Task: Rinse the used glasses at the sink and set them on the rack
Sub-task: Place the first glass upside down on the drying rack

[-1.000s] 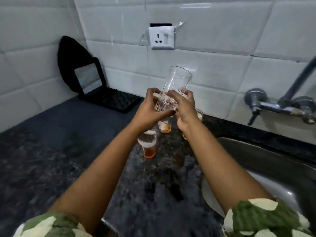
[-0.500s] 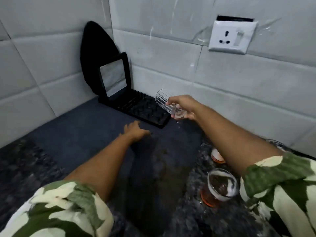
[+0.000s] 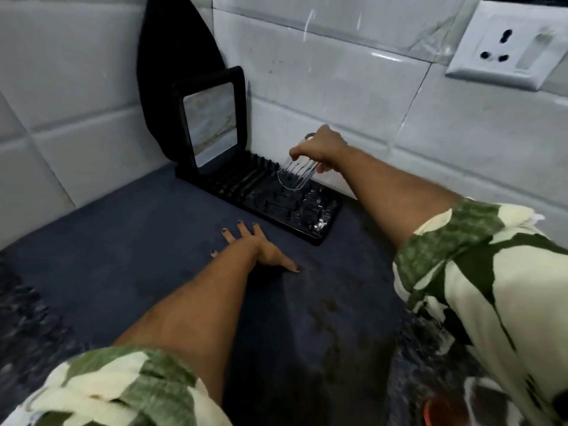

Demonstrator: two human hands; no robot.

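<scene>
My right hand [image 3: 322, 147] grips a clear ribbed glass [image 3: 294, 175] by its base, mouth turned down, just above the black drying rack [image 3: 267, 196] by the tiled wall. Another clear glass [image 3: 313, 210] seems to lie on the rack's right end, hard to make out. My left hand [image 3: 256, 249] rests flat on the dark countertop in front of the rack, fingers spread, holding nothing.
A black-framed mirror [image 3: 212, 124] stands upright at the rack's left end, with a black board [image 3: 175, 66] leaning in the corner behind it. A wall socket [image 3: 510, 47] sits upper right. A glass with orange liquid [image 3: 442, 410] shows at the bottom right edge.
My right hand has carried the glass over the rack and tipped it mouth down. My left hand has slid forward and flattened on the counter. The view has swung left, away from the sink.
</scene>
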